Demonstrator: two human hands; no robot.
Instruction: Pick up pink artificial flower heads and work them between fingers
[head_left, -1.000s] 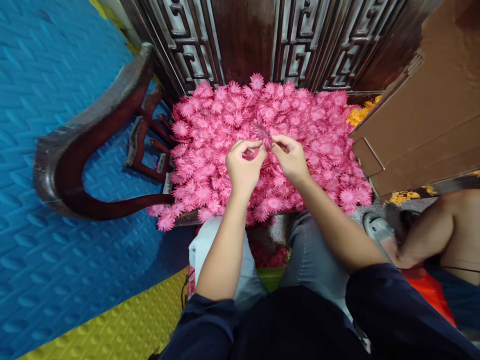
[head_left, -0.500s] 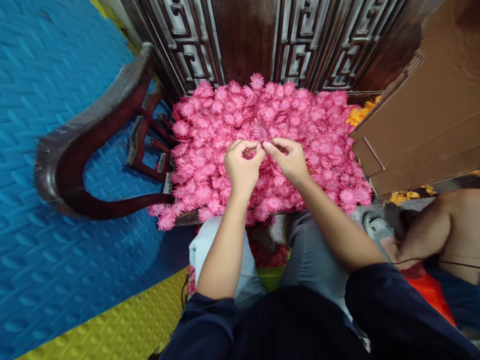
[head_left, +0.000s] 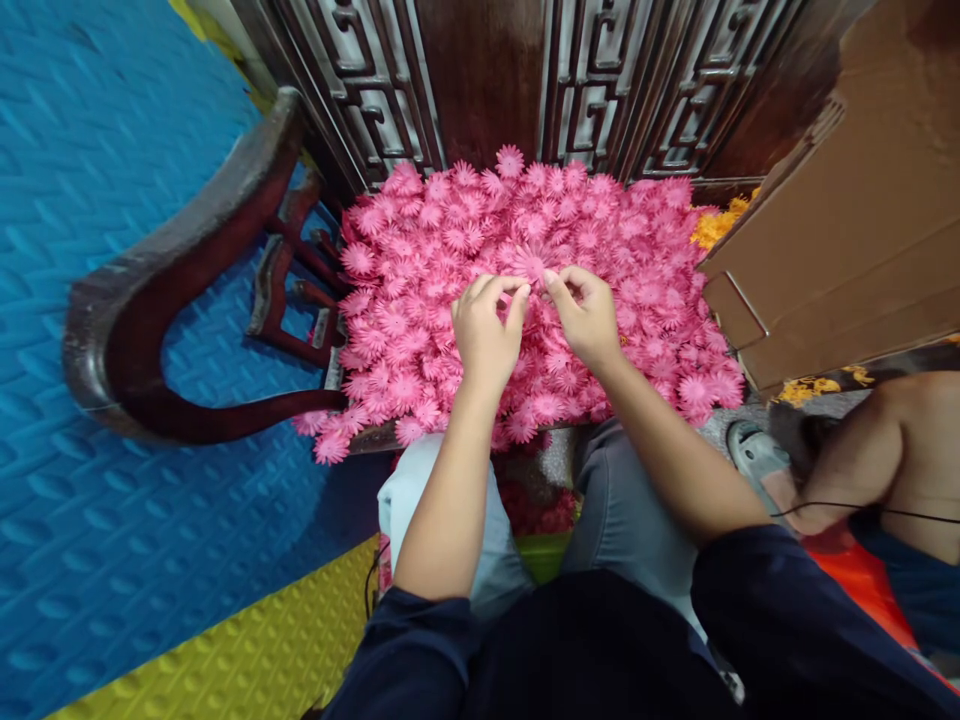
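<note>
A heap of pink fabric flowers [head_left: 420, 290] covers the seat of a dark wooden chair in front of me. My left hand [head_left: 486, 330] and my right hand [head_left: 586, 312] meet above the middle of the heap. Between the fingertips of both hands I pinch a single pink flower [head_left: 531, 266], which stands just above the pile. My knees sit right below the chair's front edge.
The chair's curved dark armrest [head_left: 172, 250] arcs out on the left over blue foam matting [head_left: 90, 520]. A carved wooden backrest [head_left: 487, 80] rises behind the flowers. A cardboard box [head_left: 840, 240] stands at right, orange flowers [head_left: 716, 225] beside it. Another person's arm [head_left: 870, 460] is at lower right.
Both hands have shifted slightly upward over the heap, and the pinched flower has turned and dropped closer to the pile. The other person's arm has moved a little.
</note>
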